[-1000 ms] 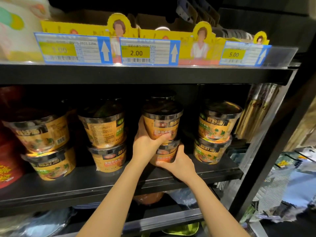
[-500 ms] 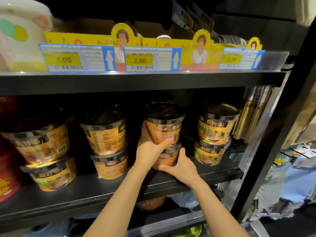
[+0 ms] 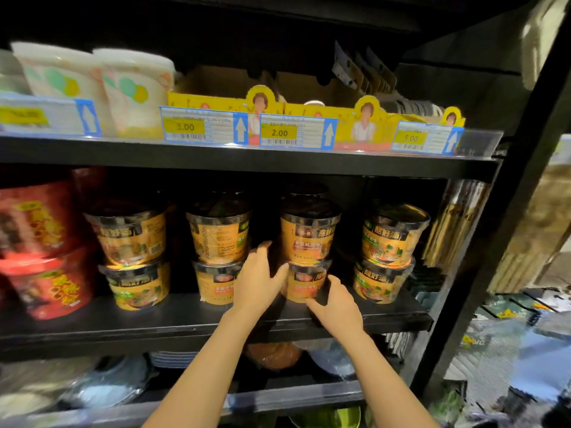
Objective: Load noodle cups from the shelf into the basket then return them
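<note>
Left hand (image 3: pixel 258 281) seen loosened beside stacked noodle cups (image 3: pixel 307 261) on shelf (image 3: pixel 173 322); right hand (image 3: pixel 336 305) seen loosened, touching lower cup (image 3: pixel 304 284).

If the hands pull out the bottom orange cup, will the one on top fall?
Probably. The top cup rests directly on the bottom cup, so it would likely tip or drop. Both look foil-lidded and light, easily shifted. Their glossy wrap may be slippery.
</note>
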{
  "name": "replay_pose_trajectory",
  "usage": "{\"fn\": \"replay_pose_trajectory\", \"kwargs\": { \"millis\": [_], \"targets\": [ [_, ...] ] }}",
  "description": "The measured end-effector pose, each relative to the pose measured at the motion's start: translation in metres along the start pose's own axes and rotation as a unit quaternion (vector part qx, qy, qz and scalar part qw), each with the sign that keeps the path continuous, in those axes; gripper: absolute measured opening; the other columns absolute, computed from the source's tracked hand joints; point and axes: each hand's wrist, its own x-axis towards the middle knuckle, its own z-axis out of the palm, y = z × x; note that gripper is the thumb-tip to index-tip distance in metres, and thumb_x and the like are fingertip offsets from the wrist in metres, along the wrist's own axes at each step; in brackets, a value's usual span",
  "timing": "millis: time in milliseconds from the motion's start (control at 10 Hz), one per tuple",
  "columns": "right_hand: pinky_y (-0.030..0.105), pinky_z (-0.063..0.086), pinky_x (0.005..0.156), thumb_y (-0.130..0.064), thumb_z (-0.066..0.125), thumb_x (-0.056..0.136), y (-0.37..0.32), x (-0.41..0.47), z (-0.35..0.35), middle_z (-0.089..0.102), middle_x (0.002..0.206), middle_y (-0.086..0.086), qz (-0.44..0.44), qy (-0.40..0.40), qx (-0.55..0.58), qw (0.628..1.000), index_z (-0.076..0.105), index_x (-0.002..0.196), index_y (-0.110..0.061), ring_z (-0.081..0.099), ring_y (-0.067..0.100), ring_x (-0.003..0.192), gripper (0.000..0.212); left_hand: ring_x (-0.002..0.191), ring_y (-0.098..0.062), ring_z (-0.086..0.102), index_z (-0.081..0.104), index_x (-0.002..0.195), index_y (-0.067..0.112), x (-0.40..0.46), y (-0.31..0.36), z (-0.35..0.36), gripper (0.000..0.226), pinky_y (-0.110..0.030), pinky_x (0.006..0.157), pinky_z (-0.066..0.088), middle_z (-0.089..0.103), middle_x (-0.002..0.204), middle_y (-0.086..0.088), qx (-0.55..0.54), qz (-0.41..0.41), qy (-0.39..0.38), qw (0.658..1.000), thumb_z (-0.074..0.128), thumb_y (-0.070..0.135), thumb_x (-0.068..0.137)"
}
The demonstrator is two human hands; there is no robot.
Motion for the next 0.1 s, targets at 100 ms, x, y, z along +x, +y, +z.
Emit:
{"fn": "replay_pose_trajectory", "kwargs": {
  "millis": [100],
  "targets": [
    [0.034,0.046,0.087,-0.042,0.059,0.088,-0.0061,-0.0135,-0.0074,0.049,0.128,0.007,-0.012,0.035,-0.050,0.998,0.037,0.135,-0.018,0.053,0.023,0.115,0.058,0.119,-0.018,0.048,0.033,0.139,0.018,-0.0136,0.0002,-0.0178,0.052,-0.030,0.086,0.045,0.047,0.131,-0.004,0.071,0.020,0.025,0.997,0.049,0.037,0.093]
  ]
}}
